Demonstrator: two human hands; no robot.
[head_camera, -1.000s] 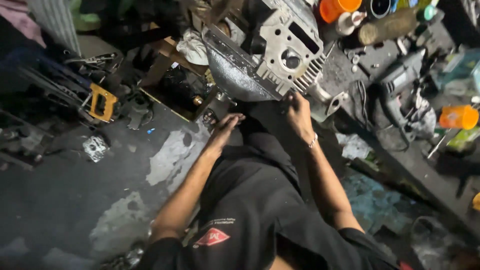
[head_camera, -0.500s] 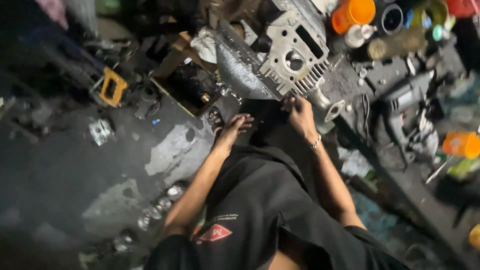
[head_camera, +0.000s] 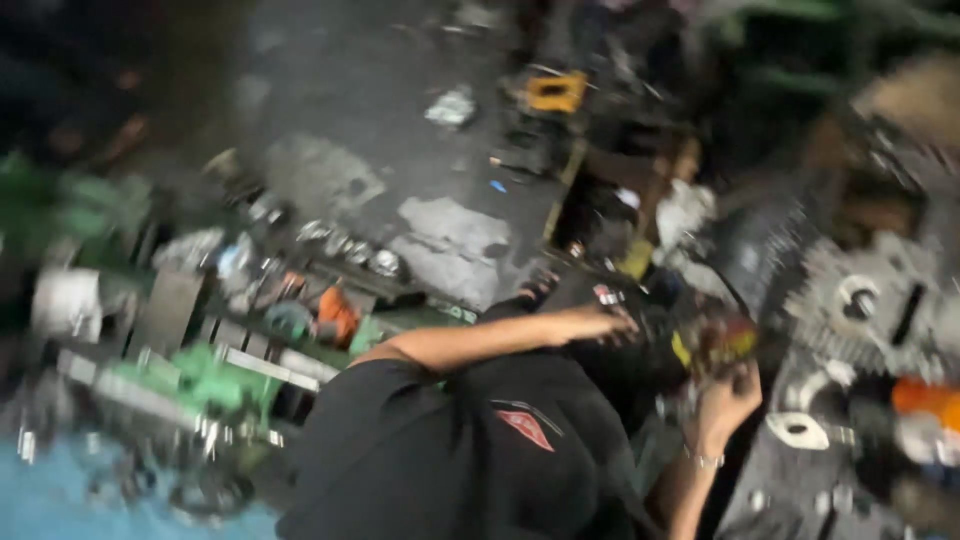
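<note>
The picture is heavily blurred by motion. My left hand (head_camera: 600, 325) reaches out over a dark bulky part (head_camera: 620, 375) in front of my black shirt, and I cannot tell its grip. My right hand (head_camera: 730, 400), with a bracelet at the wrist, is curled below a small dark piece with yellow and red on it (head_camera: 715, 345). Whether it holds that piece is unclear. A grey finned engine block (head_camera: 860, 300) stands just right of both hands.
A stained concrete floor (head_camera: 455, 240) lies ahead with a yellow tool (head_camera: 555, 90) at its far side. Green metal parts (head_camera: 200, 375) and an orange item (head_camera: 338, 312) crowd the left. An orange container (head_camera: 925, 395) and a white ring-shaped part (head_camera: 795, 430) sit at the right.
The view has swung sharply and turned; the engine block has slid to the right edge. Both hands have come off the block's lower edge and sit lower, nearer my body.
</note>
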